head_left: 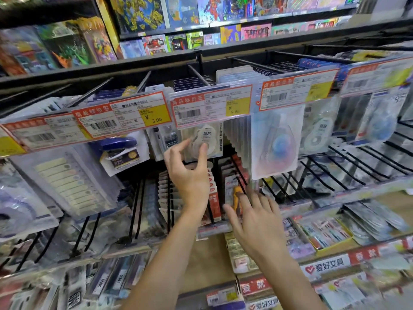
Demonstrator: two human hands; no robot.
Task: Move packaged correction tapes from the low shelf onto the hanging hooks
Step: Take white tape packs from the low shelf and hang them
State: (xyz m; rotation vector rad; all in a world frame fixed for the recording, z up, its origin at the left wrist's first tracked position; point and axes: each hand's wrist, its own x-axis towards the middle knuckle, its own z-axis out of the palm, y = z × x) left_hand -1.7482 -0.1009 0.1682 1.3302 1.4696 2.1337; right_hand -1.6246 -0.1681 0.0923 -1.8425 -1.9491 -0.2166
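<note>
Fingers of the left hand [190, 173] pinch a hanging correction tape pack [204, 142]; the right hand [257, 222] hovers spread, holding nothing.

Bright, even light (blurred, warped edges)

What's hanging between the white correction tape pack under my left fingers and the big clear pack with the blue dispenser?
In the head view, a row of thin clear plastic packs, seen edge-on, hangs between the white correction tape pack and the clear blue-dispenser pack.

red-and-yellow price tags [121, 115], blue stapler [118, 145], pale blue tape pack [276, 142].
</note>
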